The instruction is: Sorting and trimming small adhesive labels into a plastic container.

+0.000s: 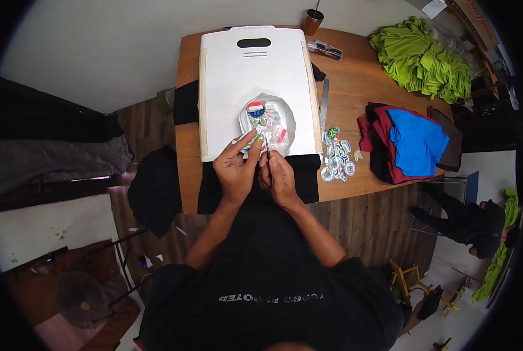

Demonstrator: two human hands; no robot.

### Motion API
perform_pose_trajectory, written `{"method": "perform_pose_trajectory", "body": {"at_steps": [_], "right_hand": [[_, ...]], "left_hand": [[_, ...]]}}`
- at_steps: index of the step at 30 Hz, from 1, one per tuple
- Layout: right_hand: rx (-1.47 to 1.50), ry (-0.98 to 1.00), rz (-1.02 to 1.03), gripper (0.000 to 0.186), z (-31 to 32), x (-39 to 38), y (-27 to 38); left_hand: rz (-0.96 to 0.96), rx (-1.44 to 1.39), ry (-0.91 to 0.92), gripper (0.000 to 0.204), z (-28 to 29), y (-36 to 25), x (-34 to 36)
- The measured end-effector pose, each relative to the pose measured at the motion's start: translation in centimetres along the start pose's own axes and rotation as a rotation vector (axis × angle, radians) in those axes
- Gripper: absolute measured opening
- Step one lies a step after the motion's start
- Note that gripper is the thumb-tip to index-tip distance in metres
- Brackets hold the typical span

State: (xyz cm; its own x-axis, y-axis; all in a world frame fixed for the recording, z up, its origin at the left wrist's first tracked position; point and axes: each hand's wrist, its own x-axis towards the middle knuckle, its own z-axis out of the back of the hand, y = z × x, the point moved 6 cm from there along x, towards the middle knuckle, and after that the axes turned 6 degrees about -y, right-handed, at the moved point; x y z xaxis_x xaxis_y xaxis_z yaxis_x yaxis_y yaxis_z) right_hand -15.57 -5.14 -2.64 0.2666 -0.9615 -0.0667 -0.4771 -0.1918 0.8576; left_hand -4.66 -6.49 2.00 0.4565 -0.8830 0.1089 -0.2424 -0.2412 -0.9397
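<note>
My left hand (236,172) pinches a small printed cutout (260,138) between its thumb and fingers. Close beside it, my right hand (280,177) is closed around what looks like a pair of scissors (268,150); a thin dark blade shows and the handles are mostly hidden. Both hands are at the near rim of a round white container (292,127), which has an uneven edge. Inside it lie small colourful printed cutouts (271,114), some red, blue and green. The container rests on a white board (232,82) with a slot-shaped handle hole.
Right of the board, more cutouts (337,158) lie piled on the wooden table (355,76) near a metal ruler (324,105). Folded red and blue clothes (416,143), lime-green garments (422,61) and a brown cup (313,22) stand farther out. Another person (477,225) is at the right.
</note>
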Motion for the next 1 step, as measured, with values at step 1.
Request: {"method": "perform_pose_trajectory", "body": {"at_steps": [1], "right_hand": [[0.006, 0.007, 0.0, 0.033, 0.0, 0.02, 0.0]], "left_hand": [[0.0, 0.0, 0.0, 0.03, -0.01, 0.0, -0.01]]}}
